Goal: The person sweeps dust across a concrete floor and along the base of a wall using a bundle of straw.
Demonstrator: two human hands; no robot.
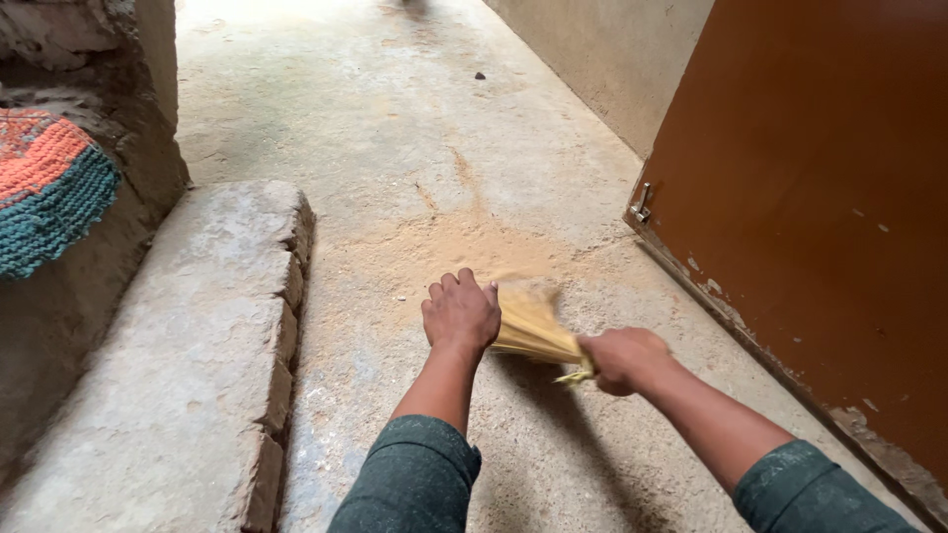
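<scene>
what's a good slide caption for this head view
Right hand grips a straw hand broom while the left hand presses its bristles, above a dusty concrete floor beside a brown door.

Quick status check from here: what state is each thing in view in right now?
Straw hand broom: motion-blurred, gripped at its base, bristles fanned toward the floor.
Right hand: shut on the broom's base.
Left hand: pressed against the bristles.
Sandy dust: spread over the concrete floor.
Brown metal door: open.
Woven mat: draped over the ledge.

Two hands, left hand (460,314) and right hand (624,359); one straw broom (533,326); one stone step (197,336); one woven mat (49,188); one brown door (820,217); one door latch (642,203).
</scene>
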